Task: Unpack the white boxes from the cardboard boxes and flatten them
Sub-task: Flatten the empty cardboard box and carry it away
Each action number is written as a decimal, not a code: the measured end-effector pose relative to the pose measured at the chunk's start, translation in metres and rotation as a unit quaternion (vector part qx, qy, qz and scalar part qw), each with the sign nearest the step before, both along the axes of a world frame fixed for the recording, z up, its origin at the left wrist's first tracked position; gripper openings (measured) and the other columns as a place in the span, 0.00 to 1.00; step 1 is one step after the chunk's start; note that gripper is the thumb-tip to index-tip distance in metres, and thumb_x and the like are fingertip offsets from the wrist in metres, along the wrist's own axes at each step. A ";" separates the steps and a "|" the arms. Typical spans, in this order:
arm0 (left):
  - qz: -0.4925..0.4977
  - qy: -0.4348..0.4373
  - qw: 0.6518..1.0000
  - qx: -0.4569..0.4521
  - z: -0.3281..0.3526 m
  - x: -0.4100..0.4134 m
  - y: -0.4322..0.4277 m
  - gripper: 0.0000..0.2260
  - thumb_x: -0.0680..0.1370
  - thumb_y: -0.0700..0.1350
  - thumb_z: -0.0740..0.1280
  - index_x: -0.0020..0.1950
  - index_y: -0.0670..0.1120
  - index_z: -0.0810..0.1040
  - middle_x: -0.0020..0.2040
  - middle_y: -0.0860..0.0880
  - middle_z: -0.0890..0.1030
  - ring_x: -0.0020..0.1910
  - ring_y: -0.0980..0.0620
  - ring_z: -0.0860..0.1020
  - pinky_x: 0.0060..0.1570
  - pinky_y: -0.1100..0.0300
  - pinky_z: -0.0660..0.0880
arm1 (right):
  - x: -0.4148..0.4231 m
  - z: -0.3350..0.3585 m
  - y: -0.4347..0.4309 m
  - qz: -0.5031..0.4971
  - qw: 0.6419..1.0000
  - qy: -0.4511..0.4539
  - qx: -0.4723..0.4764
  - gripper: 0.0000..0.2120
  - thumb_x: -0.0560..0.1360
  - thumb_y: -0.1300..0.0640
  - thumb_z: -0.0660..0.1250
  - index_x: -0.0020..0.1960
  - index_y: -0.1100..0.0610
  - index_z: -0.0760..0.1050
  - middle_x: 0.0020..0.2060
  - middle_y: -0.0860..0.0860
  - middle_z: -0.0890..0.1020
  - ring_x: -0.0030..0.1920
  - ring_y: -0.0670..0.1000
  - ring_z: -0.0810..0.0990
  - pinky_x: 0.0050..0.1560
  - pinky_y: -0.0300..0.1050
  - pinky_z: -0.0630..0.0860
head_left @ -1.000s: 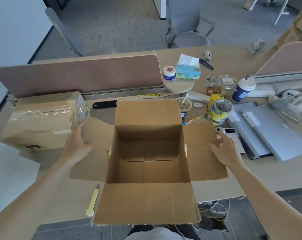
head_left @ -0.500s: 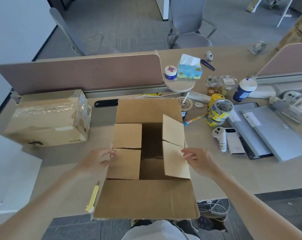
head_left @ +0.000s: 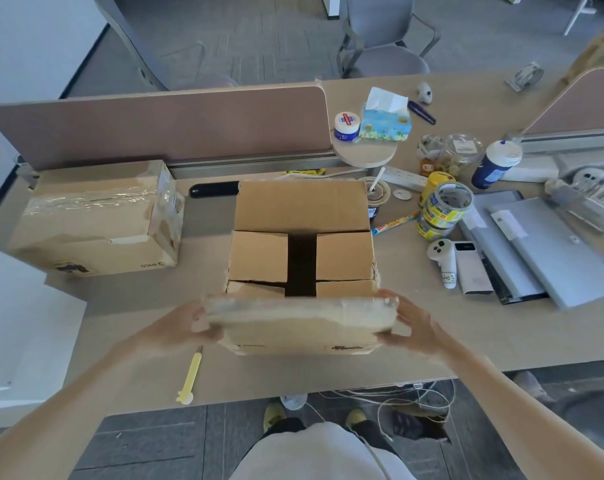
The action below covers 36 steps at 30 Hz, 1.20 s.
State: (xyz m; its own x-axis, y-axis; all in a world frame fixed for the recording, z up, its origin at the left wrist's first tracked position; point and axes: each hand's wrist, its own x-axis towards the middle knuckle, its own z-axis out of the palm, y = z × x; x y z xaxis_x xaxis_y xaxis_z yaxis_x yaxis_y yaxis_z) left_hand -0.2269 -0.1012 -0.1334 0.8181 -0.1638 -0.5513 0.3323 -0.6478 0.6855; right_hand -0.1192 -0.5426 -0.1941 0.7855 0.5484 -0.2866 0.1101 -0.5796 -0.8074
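An open cardboard box (head_left: pixel 302 237) stands in the middle of the desk. Its two side flaps lie folded inward with a dark gap between them, and its far flap stands up. The near flap (head_left: pixel 300 315) is raised, blurred with motion. My left hand (head_left: pixel 186 327) grips the near flap's left end and my right hand (head_left: pixel 413 323) grips its right end. A second cardboard box (head_left: pixel 96 220), sealed with clear tape, sits to the left. No white boxes show inside the open box.
A yellow box cutter (head_left: pixel 191 375) lies near the desk's front edge. Tape rolls (head_left: pixel 442 209), a controller (head_left: pixel 442 261), a power bank (head_left: pixel 471 268), laptops (head_left: pixel 549 247), jars and a tissue box (head_left: pixel 385 121) crowd the right side. A divider panel (head_left: pixel 155 126) runs behind. White sheets (head_left: pixel 13 341) lie left.
The box was fully open; my hands folded both side flaps inward, then dropped to the near flap and lifted it up toward the box.
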 end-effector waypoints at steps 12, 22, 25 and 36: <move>0.229 -0.089 0.969 0.016 -0.011 0.117 -0.005 0.33 0.76 0.56 0.72 0.77 0.50 0.65 0.73 0.48 0.71 0.63 0.51 0.74 0.58 0.58 0.66 | 0.000 -0.007 0.049 -0.269 0.963 0.009 -0.036 0.32 0.73 0.52 0.74 0.74 0.51 0.67 0.54 0.50 0.73 0.46 0.46 0.78 0.42 0.37 0.72; 0.310 -0.099 0.939 -0.114 -0.010 0.192 -0.015 0.45 0.74 0.60 0.73 0.82 0.52 0.48 0.77 0.46 0.65 0.75 0.44 0.65 0.74 0.41 0.59 | -0.009 -0.018 0.050 -0.322 0.942 0.072 -0.057 0.28 0.75 0.46 0.71 0.72 0.52 0.70 0.51 0.50 0.79 0.48 0.49 0.80 0.43 0.43 0.79; 0.329 -0.104 0.928 -0.142 -0.008 0.191 -0.014 0.43 0.74 0.64 0.70 0.81 0.54 0.50 0.78 0.45 0.63 0.74 0.43 0.65 0.73 0.40 0.61 | -0.008 -0.018 0.050 -0.327 0.940 0.083 -0.056 0.27 0.75 0.46 0.71 0.71 0.52 0.70 0.50 0.50 0.80 0.48 0.50 0.80 0.48 0.47 0.81; 0.259 -0.159 0.943 -0.139 -0.022 0.119 0.006 0.25 0.86 0.55 0.49 0.53 0.46 0.84 0.59 0.62 0.81 0.63 0.62 0.74 0.64 0.51 0.65 | -0.006 -0.018 0.048 -0.323 0.937 0.134 -0.026 0.25 0.76 0.47 0.71 0.70 0.50 0.71 0.49 0.51 0.81 0.47 0.51 0.82 0.35 0.47 0.83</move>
State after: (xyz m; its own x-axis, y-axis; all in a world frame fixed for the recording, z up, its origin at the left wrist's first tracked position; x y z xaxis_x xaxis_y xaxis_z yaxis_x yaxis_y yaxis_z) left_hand -0.1079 -0.0948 -0.1552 0.9445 0.2007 -0.2600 0.3043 -0.2369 0.9227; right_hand -0.1250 -0.4945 -0.2120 0.8445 -0.0358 -0.5343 -0.4794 -0.4953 -0.7245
